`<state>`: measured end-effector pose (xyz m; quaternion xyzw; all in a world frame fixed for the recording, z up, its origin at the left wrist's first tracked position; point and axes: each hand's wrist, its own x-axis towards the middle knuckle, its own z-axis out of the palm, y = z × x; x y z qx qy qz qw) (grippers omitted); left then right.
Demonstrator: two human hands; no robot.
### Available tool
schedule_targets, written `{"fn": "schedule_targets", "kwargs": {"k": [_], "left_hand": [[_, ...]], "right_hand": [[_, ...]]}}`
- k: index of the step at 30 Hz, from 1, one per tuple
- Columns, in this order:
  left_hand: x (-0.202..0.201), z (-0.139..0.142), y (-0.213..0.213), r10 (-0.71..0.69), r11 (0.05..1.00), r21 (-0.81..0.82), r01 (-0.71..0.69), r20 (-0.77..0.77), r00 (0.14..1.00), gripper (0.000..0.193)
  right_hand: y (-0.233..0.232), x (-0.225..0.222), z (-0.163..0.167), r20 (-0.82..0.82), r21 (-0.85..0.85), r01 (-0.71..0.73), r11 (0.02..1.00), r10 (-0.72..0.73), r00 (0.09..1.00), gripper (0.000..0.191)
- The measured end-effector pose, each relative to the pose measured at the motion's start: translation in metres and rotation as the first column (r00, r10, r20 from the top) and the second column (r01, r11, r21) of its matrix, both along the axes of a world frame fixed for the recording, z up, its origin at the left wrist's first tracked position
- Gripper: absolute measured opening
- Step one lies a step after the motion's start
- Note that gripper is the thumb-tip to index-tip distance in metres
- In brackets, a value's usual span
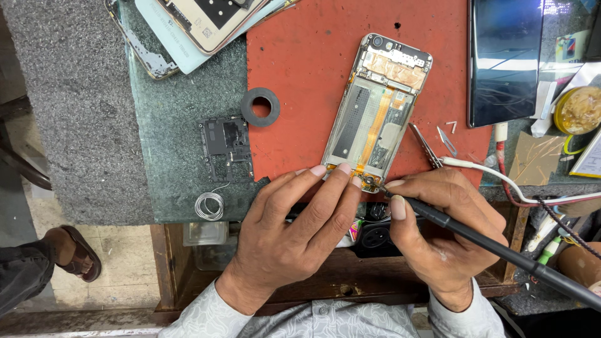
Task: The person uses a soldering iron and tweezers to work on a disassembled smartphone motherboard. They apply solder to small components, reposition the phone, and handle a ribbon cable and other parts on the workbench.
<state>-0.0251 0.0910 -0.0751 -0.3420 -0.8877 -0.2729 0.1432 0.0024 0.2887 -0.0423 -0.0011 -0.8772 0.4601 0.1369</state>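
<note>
1. Left hand [294,228]: palm down at the near edge of the red mat [300,100]. Its fingers [325,178] lie stretched out and close together, not curled round anything; the tips press on the bottom edge of the opened phone [377,109].
2. Right hand [447,225]: fingers closed in a pen grip round a black soldering iron [476,235]. The tip of the iron meets the bottom end of the phone, just beside the left fingertips.
3. Opened phone: lies back-cover off on the red mat, slightly tilted, top end away from the person. Copper-coloured foil shows at the top, an orange flex strip runs down the middle.
4. Tweezers [426,145]: on the mat, just right of the phone, untouched.
5. Black ring [260,107]: at the mat's left edge. Below it a dark circuit board [226,147] rests on the green tabletop [169,156], with a coil of solder wire [209,205] nearer the person.
6. Stack of phone backs and frames [194,28]: top left, overlapping one another; one bears a small white label, print too small to make out.
7. Dark-screened phone [504,59]: upper right, face up, beside the mat.
8. Round tin of yellowish paste [577,109]: far right edge, lid off.
9. White cable [501,178]: runs from the tweezers' area rightward past the right hand.
</note>
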Motion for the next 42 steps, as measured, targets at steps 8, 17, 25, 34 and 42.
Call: {"fn": "schedule_targets", "kwargs": {"k": [8,17,25,34,42], "left_hand": [[-0.0003,0.0000,0.0001,-0.004,1.000,0.005,0.004,0.004,1.000,0.022],[-0.0006,0.0006,-0.0004,-0.006,1.000,0.007,0.006,0.004,1.000,0.022],[-0.0007,0.0009,-0.0013,-0.011,1.000,0.005,0.011,0.003,1.000,0.022],[-0.0001,0.0012,-0.0006,-0.009,1.000,0.004,0.009,0.007,1.000,0.022],[-0.0009,0.0011,-0.0005,-0.002,1.000,0.003,0.002,0.004,1.000,0.022]], "right_hand": [[0.0002,0.0011,-0.0008,0.000,0.003,0.006,1.000,-0.006,1.000,0.016],[0.0004,0.0009,-0.0013,-0.013,0.000,-0.001,1.000,0.001,1.000,0.016],[0.0001,0.0010,0.0003,0.005,0.010,0.001,1.000,-0.001,1.000,0.016],[0.0001,0.0011,-0.0003,-0.001,0.012,0.002,1.000,-0.002,1.000,0.015],[-0.0002,0.0008,-0.0025,-0.027,0.009,-0.001,1.000,0.002,1.000,0.015]]}}
